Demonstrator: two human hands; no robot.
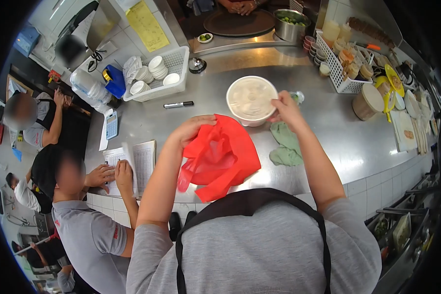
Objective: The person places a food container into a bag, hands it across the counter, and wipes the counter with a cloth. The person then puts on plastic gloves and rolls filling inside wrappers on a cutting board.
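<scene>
My left hand (195,128) is closed on the upper edge of a red cloth-like bag (240,157), whose handles hang loose and whose mouth gapes towards me. In front of the bag is a round white lidded tub (251,98), with my right hand (286,109) gripping its right rim. Whether the tub rests on the steel counter or is lifted slightly, I cannot tell. A crumpled green cloth (285,146) lies on the counter below my right hand. Behind that hand, a small clear, greenish item (297,97) is partly hidden.
A black marker (179,105), a call bell (197,65) and a white basket of cups (179,73) lie beyond my left hand. At left, a co-worker's hands (124,176) are on an open notebook (144,157). A sauce basket (345,81) and a lidded container (368,102) stand right.
</scene>
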